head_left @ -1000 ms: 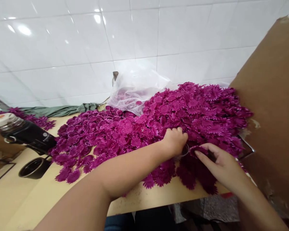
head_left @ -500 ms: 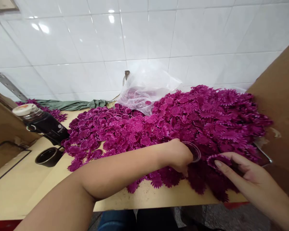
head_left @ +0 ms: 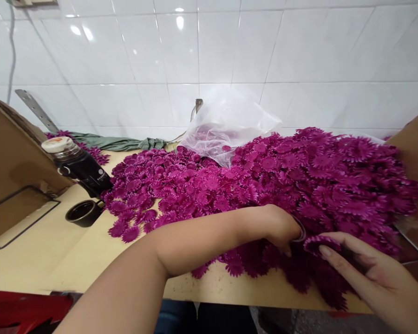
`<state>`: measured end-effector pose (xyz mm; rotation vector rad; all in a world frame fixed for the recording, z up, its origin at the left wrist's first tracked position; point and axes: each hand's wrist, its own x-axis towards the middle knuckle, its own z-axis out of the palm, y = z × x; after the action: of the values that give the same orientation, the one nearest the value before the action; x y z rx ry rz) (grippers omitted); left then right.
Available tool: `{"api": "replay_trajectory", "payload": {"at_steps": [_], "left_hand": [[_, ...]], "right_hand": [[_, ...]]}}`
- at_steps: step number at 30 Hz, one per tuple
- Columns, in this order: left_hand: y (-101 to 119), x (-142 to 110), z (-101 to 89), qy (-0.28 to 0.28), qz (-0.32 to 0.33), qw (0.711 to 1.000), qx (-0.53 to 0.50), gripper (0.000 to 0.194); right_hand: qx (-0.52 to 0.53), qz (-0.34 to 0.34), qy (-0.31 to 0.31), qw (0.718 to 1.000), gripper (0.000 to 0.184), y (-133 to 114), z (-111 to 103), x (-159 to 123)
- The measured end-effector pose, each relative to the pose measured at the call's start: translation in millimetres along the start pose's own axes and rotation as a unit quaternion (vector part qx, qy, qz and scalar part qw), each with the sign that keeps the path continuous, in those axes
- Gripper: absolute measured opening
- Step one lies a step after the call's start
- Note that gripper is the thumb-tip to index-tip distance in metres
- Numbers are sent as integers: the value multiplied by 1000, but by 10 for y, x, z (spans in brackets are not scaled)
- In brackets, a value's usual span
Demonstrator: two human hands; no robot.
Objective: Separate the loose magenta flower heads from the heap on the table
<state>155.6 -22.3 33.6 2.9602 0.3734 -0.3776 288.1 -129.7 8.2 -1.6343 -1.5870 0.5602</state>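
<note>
A big heap of magenta fabric flowers [head_left: 282,181] covers the right half of a pale wooden table [head_left: 38,260]. My left hand [head_left: 280,227] reaches across to the heap's near edge, fingers curled round a small clear cup [head_left: 300,229] that is mostly hidden. My right hand [head_left: 372,273] lies just right of it, near the table's front edge, pinching a stack of magenta flowers [head_left: 316,242] between thumb and fingers.
A black flask with a white lid [head_left: 78,164] lies on its side at the left, its black cap [head_left: 83,212] beside it. A clear plastic bag [head_left: 226,127] sits against the white tiled wall. Brown cardboard [head_left: 10,162] stands at left and right.
The view has shifted to the right and down. My left hand has turned the clear cup lower into the flowers. My right hand keeps its stack of flowers close to the cup.
</note>
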Motion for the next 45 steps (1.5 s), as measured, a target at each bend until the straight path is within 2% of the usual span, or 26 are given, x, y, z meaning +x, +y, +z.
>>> {"api": "replay_trajectory", "payload": {"at_steps": [3, 5, 6, 9, 12, 15, 19, 23, 25, 27, 31, 32, 36, 37, 38, 41, 45], "left_hand": [[3, -193, -154, 51, 18, 999, -2, 21], [9, -359, -215, 103, -14, 995, -9, 14], [10, -451, -219, 148, -39, 988, -22, 13], [4, -745, -99, 297, -107, 939, -134, 17], [4, -1022, 162, 372, -180, 864, -288, 22], [14, -1244, 436, 392, -238, 801, -385, 32], [-7, -1442, 685, 408, -247, 729, -491, 25], [-103, -1619, 815, 477, -255, 618, -571, 9], [-151, -1720, 851, 507, -273, 569, -588, 9], [-178, -1802, 872, 532, -291, 542, -582, 15], [-200, -1818, 901, 556, -276, 535, -574, 23], [-210, -1793, 910, 560, -268, 523, -584, 27], [-271, -1692, 946, 583, -241, 427, -648, 41], [-281, -1684, 949, 583, -233, 414, -659, 43], [-284, -1684, 949, 578, -229, 411, -667, 45], [-262, -1718, 937, 562, -229, 428, -670, 49], [-211, -1743, 941, 547, -226, 457, -664, 41]], "right_hand": [[2, -1, 18, 1000, 31, 6, 13, 17], [18, 10, 34, 999, 31, -19, 29, 36], [24, 20, 45, 999, 32, -46, 46, 49], [32, 25, 64, 997, 34, -194, 166, 98], [49, -16, 25, 998, 30, -401, 412, 154], [64, -64, -32, 995, 25, -596, 743, 203], [60, -82, -66, 993, 26, -777, 1157, 246], [109, -80, -106, 985, 27, -896, 1413, 266], [128, -83, -112, 982, 27, -944, 1482, 271], [129, -89, -108, 982, 26, -984, 1526, 275], [133, -96, -119, 979, 28, -1047, 1601, 306], [144, -97, -117, 978, 29, -1061, 1624, 322], [211, -90, -124, 965, 34, -1117, 1726, 405], [224, -90, -133, 961, 33, -1129, 1747, 425], [230, -94, -144, 958, 32, -1139, 1765, 443], [220, -127, -152, 955, 24, -1149, 1794, 489], [134, -157, -63, 976, 16, -1141, 1798, 524]]}}
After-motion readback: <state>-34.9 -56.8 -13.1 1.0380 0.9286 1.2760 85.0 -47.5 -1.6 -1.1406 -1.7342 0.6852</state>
